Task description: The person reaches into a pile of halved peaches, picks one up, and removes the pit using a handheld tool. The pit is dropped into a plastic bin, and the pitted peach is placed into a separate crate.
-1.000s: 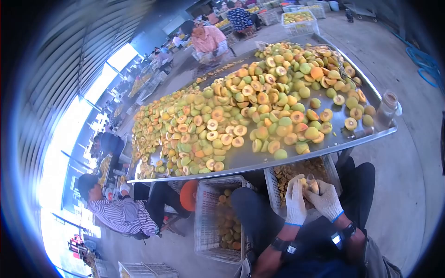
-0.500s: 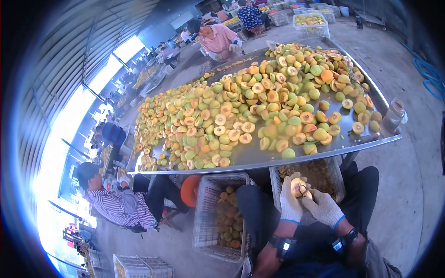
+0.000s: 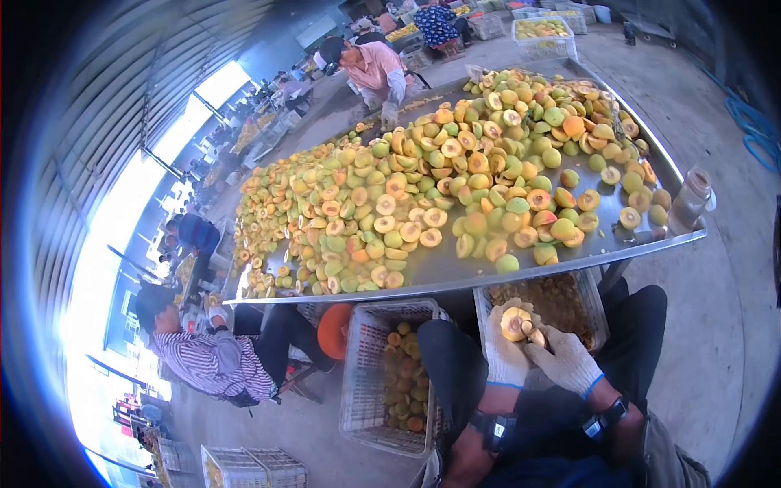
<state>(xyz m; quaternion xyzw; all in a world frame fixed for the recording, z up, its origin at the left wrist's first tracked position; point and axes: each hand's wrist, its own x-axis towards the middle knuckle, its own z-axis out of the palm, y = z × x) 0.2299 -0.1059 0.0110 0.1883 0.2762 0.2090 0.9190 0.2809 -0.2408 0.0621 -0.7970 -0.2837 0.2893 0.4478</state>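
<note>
Both of my hands wear pale knit gloves over a crate below the table's front edge. A halved yellow fruit point(image 3: 516, 323) lies in my left hand point(image 3: 508, 350), its cut face up and my fingers curled around it. Beside it, my right hand point(image 3: 565, 358) pinches a small object against the fruit's cut side; too little shows to name it. Beneath my hands, the crate point(image 3: 599, 313) holds brown pieces. Many halved and whole green-yellow fruits point(image 3: 382, 203) are heaped on the metal table point(image 3: 431, 276).
A clear bottle point(image 3: 691, 199) stands at the table's right corner. A crate of fruit point(image 3: 358, 382) sits left of my legs, near an orange bucket point(image 3: 333, 331). One person point(image 3: 378, 69) works across the table; another in stripes point(image 3: 211, 358) sits at left.
The person across the table has leaned forward, lowering a gloved hand to the fruit. My hands have shifted slightly up and left, and the halved fruit's cut face is turned more upward.
</note>
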